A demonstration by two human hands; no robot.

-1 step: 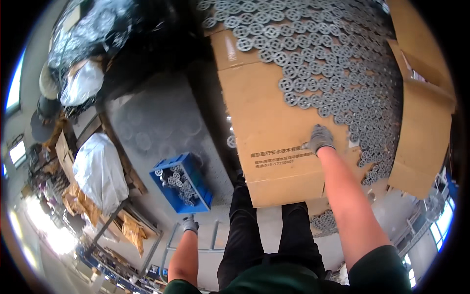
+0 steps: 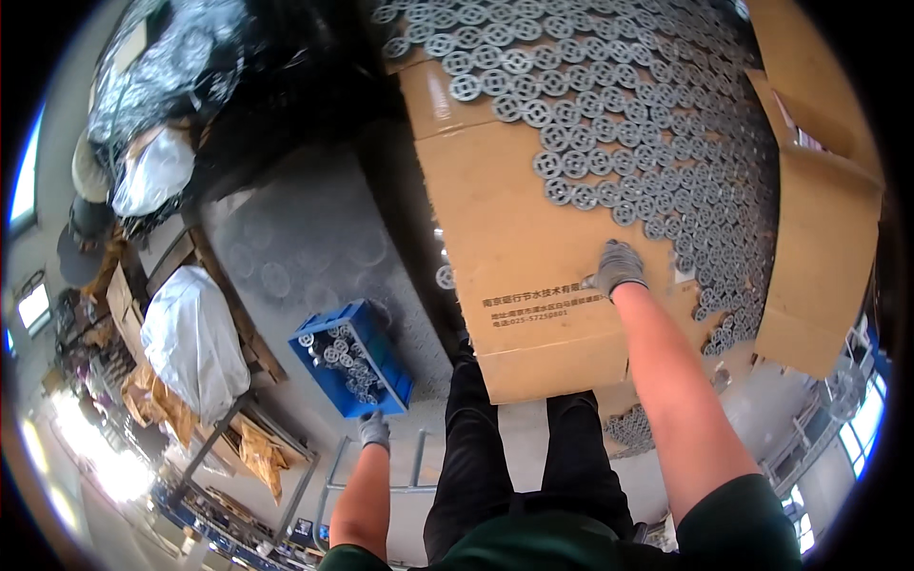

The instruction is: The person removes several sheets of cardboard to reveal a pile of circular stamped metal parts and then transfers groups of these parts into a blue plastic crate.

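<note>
There are two gloved hands, one left hand (image 2: 374,430) and one right hand (image 2: 621,264), and two black trouser legs (image 2: 476,419). There is one blue bin (image 2: 384,357); the bin discs (image 2: 338,354) number more than ten, overlapping too much for an exact count. One large cardboard sheet (image 2: 495,190) bears three lines of print and well over a hundred grey spoked discs (image 2: 571,138), too dense to total. One lone disc (image 2: 445,277) shows by its left edge. White plastic bundles (image 2: 195,338) number at least two.
</note>
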